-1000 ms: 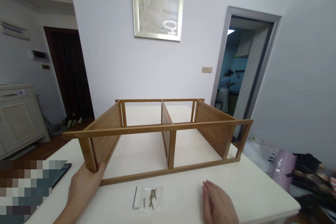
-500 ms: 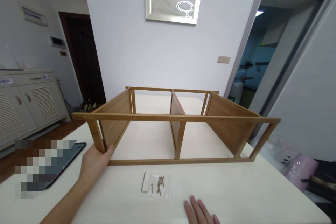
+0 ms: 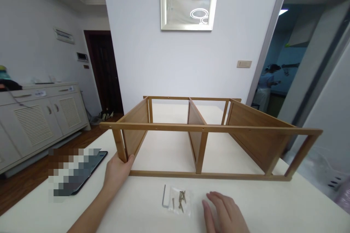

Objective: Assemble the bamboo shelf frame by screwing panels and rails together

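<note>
A bamboo shelf frame (image 3: 202, 128) lies on the white table (image 3: 287, 207), with two side panels and one middle divider. My left hand (image 3: 118, 173) grips the frame's near left corner post, thumb on its inner side. My right hand (image 3: 222, 213) rests flat on the table with fingers stretched out, just right of a clear bag of screws (image 3: 180, 200). A metal hex key (image 3: 164, 197) lies beside the bag on its left.
A dark tablet (image 3: 89, 167) lies on the table's left part. A white sideboard (image 3: 35, 116) stands at the left wall. A doorway at the right shows another person (image 3: 266, 89) in the far room. A framed picture (image 3: 188, 0) hangs on the wall.
The view has swung left and the frame sits further right in it. My right hand has come forward on the table towards the screw bag. My left hand stays on the corner post.
</note>
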`<action>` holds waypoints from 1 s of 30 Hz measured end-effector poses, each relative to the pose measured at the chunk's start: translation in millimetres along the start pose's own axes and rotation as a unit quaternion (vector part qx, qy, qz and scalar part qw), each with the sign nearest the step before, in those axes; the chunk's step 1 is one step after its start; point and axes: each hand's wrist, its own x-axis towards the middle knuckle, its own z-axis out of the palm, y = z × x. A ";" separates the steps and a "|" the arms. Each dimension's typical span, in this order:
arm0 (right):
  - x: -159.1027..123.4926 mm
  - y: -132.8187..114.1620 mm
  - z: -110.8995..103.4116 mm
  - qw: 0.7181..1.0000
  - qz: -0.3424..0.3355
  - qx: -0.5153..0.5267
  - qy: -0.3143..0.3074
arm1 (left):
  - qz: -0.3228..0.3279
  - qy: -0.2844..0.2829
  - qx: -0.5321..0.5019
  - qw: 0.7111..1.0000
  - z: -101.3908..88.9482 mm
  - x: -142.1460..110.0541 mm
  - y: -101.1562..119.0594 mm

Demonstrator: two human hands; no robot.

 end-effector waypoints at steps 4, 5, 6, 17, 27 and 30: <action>41.0 10.2 24.2 0.995 0.082 -0.020 0.051 | 0.011 0.006 0.003 1.000 1.9 1.5 -0.6; 43.1 12.8 33.8 0.995 0.079 -0.034 0.045 | 0.013 0.005 0.003 1.000 2.3 1.8 -0.7; 41.9 15.3 43.3 0.996 0.071 -0.054 0.022 | 0.015 0.004 0.004 1.000 2.6 2.1 -0.9; 37.9 3.5 37.4 0.966 0.129 -0.094 -0.204 | 0.020 -0.033 0.029 0.999 5.9 8.1 -15.8; 37.4 -1.6 38.3 0.959 0.166 -0.079 -0.214 | 0.034 -0.036 0.041 0.998 -0.1 9.0 -16.7; 35.7 -3.5 42.6 0.962 0.174 -0.083 -0.194 | 0.033 -0.025 0.045 0.998 2.3 16.6 -23.9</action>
